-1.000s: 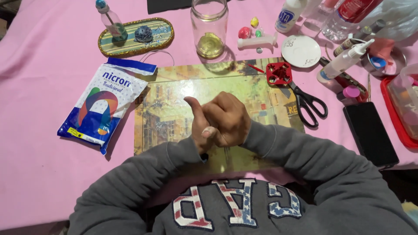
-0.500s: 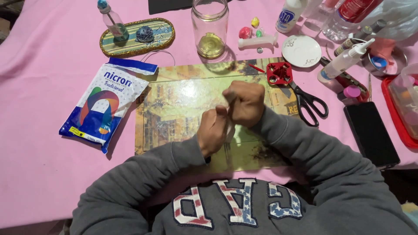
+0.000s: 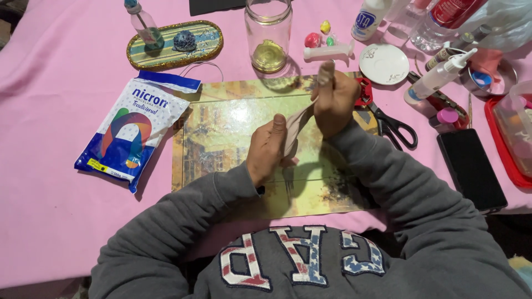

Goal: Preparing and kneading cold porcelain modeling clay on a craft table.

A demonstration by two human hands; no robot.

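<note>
Over a glossy picture placemat [image 3: 221, 133], both my hands grip one pale lump of soft clay [image 3: 296, 124] that is stretched into a strip between them. My left hand [image 3: 267, 148] pinches its lower end near the mat's middle. My right hand [image 3: 334, 99] holds the upper end, raised toward the far edge of the mat. The strip runs diagonally from lower left to upper right. Part of the clay is hidden inside both fists.
A blue and white clay packet [image 3: 130, 130] lies left of the mat. Behind stand a glass jar [image 3: 269, 33], an oval tray [image 3: 174, 44] with a small bottle, and glue bottles [image 3: 438, 80]. Red-handled scissors [image 3: 388, 119], a black phone [image 3: 471, 169] and a red tray [image 3: 512, 138] lie right.
My hands were pressed together around the clay lump; they have moved apart, the right hand going up and away, and the clay has stretched into a strip between them.
</note>
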